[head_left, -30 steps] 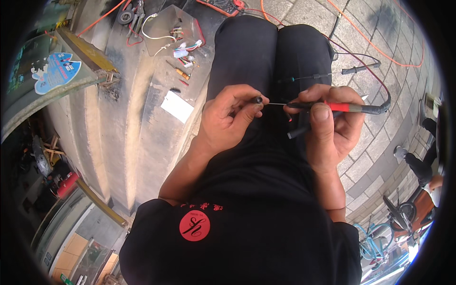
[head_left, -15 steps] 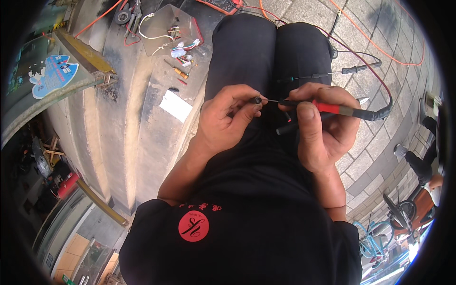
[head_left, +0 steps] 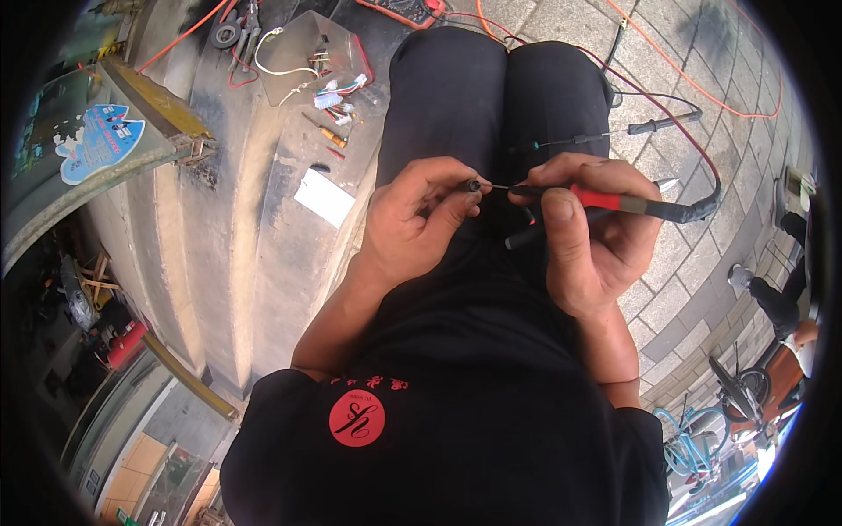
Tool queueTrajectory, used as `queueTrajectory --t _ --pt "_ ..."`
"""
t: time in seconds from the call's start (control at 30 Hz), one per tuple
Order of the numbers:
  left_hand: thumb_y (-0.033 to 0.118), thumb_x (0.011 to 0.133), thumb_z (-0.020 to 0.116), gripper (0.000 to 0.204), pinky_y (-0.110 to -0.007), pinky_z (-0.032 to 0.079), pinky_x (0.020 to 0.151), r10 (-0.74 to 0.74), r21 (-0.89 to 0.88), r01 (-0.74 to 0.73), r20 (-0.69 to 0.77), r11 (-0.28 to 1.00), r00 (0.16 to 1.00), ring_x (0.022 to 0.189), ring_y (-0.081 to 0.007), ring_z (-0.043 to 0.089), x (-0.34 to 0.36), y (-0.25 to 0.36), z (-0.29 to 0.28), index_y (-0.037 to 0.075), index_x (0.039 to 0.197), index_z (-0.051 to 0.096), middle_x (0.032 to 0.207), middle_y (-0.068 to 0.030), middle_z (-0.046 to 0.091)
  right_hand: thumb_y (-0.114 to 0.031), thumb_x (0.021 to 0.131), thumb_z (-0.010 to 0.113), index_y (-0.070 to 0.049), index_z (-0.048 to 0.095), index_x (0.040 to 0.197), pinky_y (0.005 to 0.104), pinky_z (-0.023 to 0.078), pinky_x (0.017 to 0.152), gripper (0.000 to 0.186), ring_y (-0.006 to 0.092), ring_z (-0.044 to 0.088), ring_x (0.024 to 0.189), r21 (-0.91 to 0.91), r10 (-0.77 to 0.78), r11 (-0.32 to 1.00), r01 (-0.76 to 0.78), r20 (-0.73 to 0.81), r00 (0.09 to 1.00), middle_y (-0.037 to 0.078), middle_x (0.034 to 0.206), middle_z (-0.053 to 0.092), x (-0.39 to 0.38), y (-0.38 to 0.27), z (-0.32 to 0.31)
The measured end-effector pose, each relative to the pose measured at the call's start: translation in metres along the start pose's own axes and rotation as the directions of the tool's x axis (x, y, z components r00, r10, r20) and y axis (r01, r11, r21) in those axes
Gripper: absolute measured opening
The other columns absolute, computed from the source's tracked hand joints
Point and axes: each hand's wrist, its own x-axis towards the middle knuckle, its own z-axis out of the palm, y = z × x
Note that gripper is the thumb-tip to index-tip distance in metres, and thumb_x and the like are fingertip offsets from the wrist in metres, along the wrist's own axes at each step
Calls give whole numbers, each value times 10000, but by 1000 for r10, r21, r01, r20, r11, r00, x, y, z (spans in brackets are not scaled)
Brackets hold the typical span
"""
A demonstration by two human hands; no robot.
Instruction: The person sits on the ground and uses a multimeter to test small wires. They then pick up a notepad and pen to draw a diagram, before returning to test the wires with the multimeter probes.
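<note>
My left hand [head_left: 417,219] is closed on a small black cylindrical piece [head_left: 472,185], pinched over my lap. My right hand [head_left: 596,241] grips a red-and-black test probe [head_left: 601,198], its thin metal tip touching or very close to the piece. A dark red lead runs from the probe's taped end toward the back. Below the probe's front, a dark rod's end [head_left: 517,241] shows under my right fingers; whether I hold it is unclear. A second, black probe [head_left: 649,128] with a thin shaft lies or hangs across my right thigh [head_left: 553,88], beyond that hand.
At upper left are a clear bag [head_left: 294,61] with wiring, pliers [head_left: 246,31], small tools [head_left: 333,135] and a white card [head_left: 324,196]. An orange-red meter [head_left: 403,9] sits at the back. A glass-sided counter [head_left: 105,140] juts in left. Right are another person [head_left: 772,307] and bicycles [head_left: 702,438].
My right hand and the probe have shifted left and slightly down toward my left hand, shortening the visible metal shaft. My left hand stays nearly still.
</note>
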Motion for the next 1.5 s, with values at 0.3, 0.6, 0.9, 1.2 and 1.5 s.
queueTrajectory --t 0.3,0.6,0.9,1.2,1.5 --pt "-67 1018 661 264 -276 621 831 -28 6 28 13 1000 1000 936 -151 757 -1 3 -2 -23 1267 585 1088 -130 771 81 964 706 47 502 1273 328 590 829 371 217 711 905 -16 9 1000 -9 13 1000 255 1062 708 -1 -1 0" --pt "-72 1013 667 269 -275 623 831 -6 -5 6 9 1000 1000 938 -148 756 -1 0 -1 -25 1267 590 1087 -131 771 87 951 722 54 508 1263 340 594 830 380 240 721 915 -19 6 1000 -7 -4 1000 247 1045 704 -2 -2 1" --pt "-68 1012 671 263 -274 624 824 -24 7 24 9 1000 1000 928 -145 757 -1 2 -1 -26 1261 595 1075 -129 774 97 940 733 55 508 1253 348 597 824 388 249 725 912 -14 0 1000 0 9 1000 239 1037 696 -1 -1 1" --pt "-68 1012 671 261 -271 621 808 -14 -4 14 11 1000 1000 923 -143 752 0 1 -1 -25 1259 595 1082 -126 770 102 940 726 63 503 1245 367 608 798 380 263 728 901 -34 -6 999 6 -7 1000 206 1034 667 -2 -3 1" --pt "-66 1011 674 266 -273 622 804 0 -2 0 15 1000 1000 925 -149 754 -1 -1 -2 -27 1261 591 1095 -132 767 108 929 733 65 504 1245 376 614 776 392 266 729 881 -42 -20 999 20 -4 1000 192 1056 655 -3 -2 1"
